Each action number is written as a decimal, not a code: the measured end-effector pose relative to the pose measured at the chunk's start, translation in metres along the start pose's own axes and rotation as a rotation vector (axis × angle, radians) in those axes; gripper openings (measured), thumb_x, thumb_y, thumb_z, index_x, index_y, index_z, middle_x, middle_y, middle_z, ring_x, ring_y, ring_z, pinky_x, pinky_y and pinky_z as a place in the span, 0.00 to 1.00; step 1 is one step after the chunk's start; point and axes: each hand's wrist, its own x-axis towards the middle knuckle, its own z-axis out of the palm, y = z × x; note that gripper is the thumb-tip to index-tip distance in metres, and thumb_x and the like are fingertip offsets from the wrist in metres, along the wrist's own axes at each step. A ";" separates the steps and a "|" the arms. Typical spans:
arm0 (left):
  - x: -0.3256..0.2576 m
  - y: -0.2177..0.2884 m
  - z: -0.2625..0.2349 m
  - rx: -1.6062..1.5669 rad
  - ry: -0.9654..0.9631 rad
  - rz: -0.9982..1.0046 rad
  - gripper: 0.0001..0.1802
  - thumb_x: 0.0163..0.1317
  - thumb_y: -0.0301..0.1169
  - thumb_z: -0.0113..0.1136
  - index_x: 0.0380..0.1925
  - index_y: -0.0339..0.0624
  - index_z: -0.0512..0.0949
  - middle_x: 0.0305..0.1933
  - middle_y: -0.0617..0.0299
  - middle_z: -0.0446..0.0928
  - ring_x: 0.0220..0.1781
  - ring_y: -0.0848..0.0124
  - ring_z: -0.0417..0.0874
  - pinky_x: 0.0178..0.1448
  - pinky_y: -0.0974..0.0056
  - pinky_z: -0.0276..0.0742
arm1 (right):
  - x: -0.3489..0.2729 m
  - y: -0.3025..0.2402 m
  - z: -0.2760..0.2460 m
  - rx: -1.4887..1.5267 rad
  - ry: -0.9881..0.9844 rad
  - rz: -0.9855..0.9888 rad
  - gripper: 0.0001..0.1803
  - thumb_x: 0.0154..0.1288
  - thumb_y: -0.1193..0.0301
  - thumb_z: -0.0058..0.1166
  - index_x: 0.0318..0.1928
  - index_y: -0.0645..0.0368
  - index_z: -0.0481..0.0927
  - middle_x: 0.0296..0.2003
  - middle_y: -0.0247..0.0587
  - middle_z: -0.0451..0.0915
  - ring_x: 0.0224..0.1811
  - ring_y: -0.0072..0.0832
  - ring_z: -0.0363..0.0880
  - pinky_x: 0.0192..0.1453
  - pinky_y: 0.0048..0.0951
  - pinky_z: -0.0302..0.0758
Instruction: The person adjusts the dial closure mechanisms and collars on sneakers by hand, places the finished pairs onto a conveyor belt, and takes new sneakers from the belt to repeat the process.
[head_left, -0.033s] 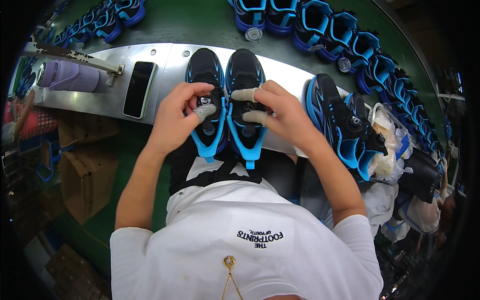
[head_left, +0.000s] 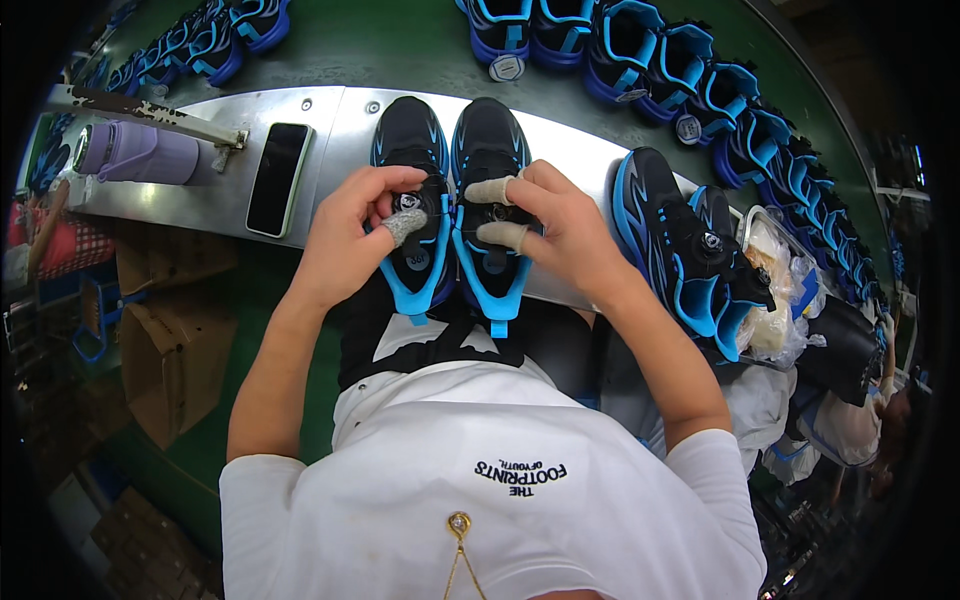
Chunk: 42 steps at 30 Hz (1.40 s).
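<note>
Two black and blue sneakers stand side by side before me, toes pointing away: the left sneaker [head_left: 408,128] and the right sneaker [head_left: 488,128]. Each has a round dial on its tongue. My left hand [head_left: 350,228] is closed around the left sneaker's dial [head_left: 408,202], its thumb in a grey knitted finger cover. Over the right sneaker's dial [head_left: 497,212], partly hidden, my right hand [head_left: 560,225] curls with thumb and index finger on either side. Beige covers sleeve those two fingers. Both heels face me, with bright blue pull tabs.
The sneakers rest on a metal ledge [head_left: 340,130]. Left on it are a phone [head_left: 279,180] and a lilac bottle [head_left: 140,152]. Another pair of sneakers [head_left: 680,240] leans at right beside a basket of plastic bags [head_left: 775,270]. Rows of sneakers [head_left: 690,70] line the green surface beyond.
My right thumb has shifted slightly left along the dial. My left thumb has moved a little too; both sneakers have stayed in place.
</note>
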 end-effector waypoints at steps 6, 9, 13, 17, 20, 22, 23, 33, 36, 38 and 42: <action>-0.002 0.015 0.009 0.228 0.088 0.029 0.23 0.54 0.18 0.63 0.53 0.38 0.78 0.40 0.69 0.70 0.38 0.79 0.66 0.46 0.74 0.65 | 0.000 0.002 0.002 0.014 0.082 -0.013 0.29 0.54 0.72 0.68 0.60 0.47 0.80 0.33 0.34 0.69 0.34 0.25 0.69 0.42 0.26 0.71; -0.002 0.004 0.002 -0.033 0.005 0.005 0.23 0.54 0.17 0.63 0.52 0.37 0.78 0.42 0.68 0.72 0.38 0.79 0.66 0.46 0.74 0.65 | -0.002 0.001 0.001 -0.037 0.094 -0.024 0.30 0.53 0.70 0.69 0.59 0.47 0.80 0.35 0.36 0.71 0.36 0.29 0.73 0.43 0.28 0.73; -0.003 0.014 0.010 0.248 0.113 0.017 0.24 0.55 0.16 0.61 0.54 0.36 0.77 0.44 0.68 0.73 0.39 0.79 0.66 0.47 0.75 0.65 | 0.001 0.005 -0.002 -0.007 0.096 -0.105 0.29 0.54 0.71 0.69 0.59 0.49 0.79 0.35 0.38 0.72 0.39 0.33 0.75 0.45 0.31 0.74; 0.003 -0.002 -0.003 -0.064 -0.051 0.004 0.23 0.56 0.17 0.61 0.54 0.36 0.76 0.45 0.68 0.73 0.40 0.79 0.66 0.48 0.75 0.66 | -0.005 0.004 0.000 -0.050 0.024 -0.069 0.30 0.55 0.74 0.66 0.60 0.49 0.78 0.35 0.39 0.74 0.39 0.35 0.75 0.45 0.32 0.74; 0.000 -0.001 -0.003 -0.105 -0.031 -0.031 0.24 0.55 0.17 0.62 0.54 0.36 0.76 0.43 0.69 0.72 0.39 0.79 0.66 0.47 0.75 0.66 | -0.003 0.000 0.002 -0.081 0.128 -0.052 0.28 0.55 0.74 0.65 0.59 0.49 0.79 0.34 0.39 0.74 0.38 0.36 0.73 0.44 0.32 0.73; -0.002 0.003 0.006 0.003 0.007 0.010 0.22 0.54 0.18 0.64 0.52 0.36 0.76 0.41 0.69 0.70 0.38 0.79 0.66 0.45 0.74 0.66 | -0.003 0.002 0.002 0.005 0.180 -0.041 0.26 0.56 0.74 0.66 0.57 0.50 0.80 0.34 0.39 0.74 0.37 0.36 0.73 0.43 0.33 0.73; -0.001 0.008 0.008 0.114 0.061 0.028 0.22 0.54 0.19 0.65 0.50 0.36 0.76 0.40 0.69 0.69 0.38 0.79 0.66 0.45 0.74 0.66 | -0.002 0.007 0.000 -0.014 0.134 -0.116 0.27 0.54 0.73 0.67 0.58 0.50 0.80 0.35 0.39 0.73 0.38 0.33 0.72 0.45 0.31 0.72; 0.002 0.002 0.009 0.163 0.102 0.064 0.21 0.51 0.19 0.64 0.47 0.36 0.77 0.40 0.68 0.68 0.36 0.78 0.67 0.42 0.73 0.66 | -0.005 0.008 0.008 0.069 0.218 -0.119 0.28 0.52 0.72 0.68 0.56 0.50 0.80 0.34 0.38 0.76 0.41 0.37 0.73 0.49 0.34 0.71; 0.003 0.005 0.011 0.168 0.102 0.048 0.20 0.51 0.19 0.64 0.47 0.36 0.77 0.40 0.68 0.68 0.36 0.78 0.67 0.41 0.73 0.66 | -0.010 0.004 0.006 -0.026 0.144 -0.063 0.31 0.50 0.70 0.69 0.59 0.52 0.79 0.37 0.39 0.78 0.43 0.36 0.74 0.52 0.35 0.71; 0.005 0.010 0.012 0.180 0.100 0.041 0.20 0.52 0.19 0.64 0.47 0.36 0.77 0.39 0.68 0.68 0.36 0.78 0.67 0.41 0.73 0.66 | -0.012 0.006 0.011 -0.204 0.214 -0.053 0.32 0.51 0.70 0.69 0.60 0.54 0.78 0.40 0.40 0.80 0.45 0.34 0.75 0.53 0.33 0.72; 0.008 0.000 0.003 0.122 0.001 0.011 0.21 0.54 0.19 0.64 0.50 0.37 0.77 0.40 0.69 0.69 0.39 0.78 0.67 0.45 0.73 0.65 | -0.013 0.006 -0.001 0.159 0.292 -0.025 0.29 0.53 0.70 0.68 0.58 0.55 0.80 0.39 0.39 0.80 0.44 0.31 0.75 0.52 0.31 0.71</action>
